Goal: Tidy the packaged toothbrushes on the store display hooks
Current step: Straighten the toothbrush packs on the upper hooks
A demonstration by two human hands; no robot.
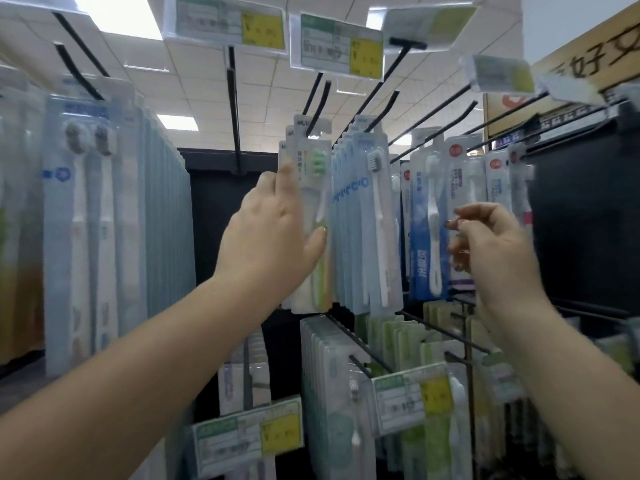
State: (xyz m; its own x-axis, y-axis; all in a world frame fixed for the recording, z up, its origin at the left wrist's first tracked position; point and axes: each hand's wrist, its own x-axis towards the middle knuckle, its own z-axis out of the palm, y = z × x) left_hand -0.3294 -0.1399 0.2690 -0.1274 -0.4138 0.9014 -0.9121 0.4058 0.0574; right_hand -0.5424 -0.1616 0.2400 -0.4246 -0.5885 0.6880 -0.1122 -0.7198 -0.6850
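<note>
A small stack of green-and-white packaged toothbrushes (313,188) hangs on a black hook (317,109) at the middle of the display. My left hand (273,233) holds this stack, fingers behind its left edge and thumb across its front. To the right hangs a row of blue packs (363,220) with a white brush in front. My right hand (498,244) hovers in front of the white-and-blue packs (433,220) further right, fingers loosely curled, holding nothing that I can see.
A long row of pale blue packs (104,220) fills the left side. Lower hooks carry green packs (332,375) with price tags (412,400). More price tags (341,46) hang overhead on hook ends. A black shelf panel (585,220) stands at right.
</note>
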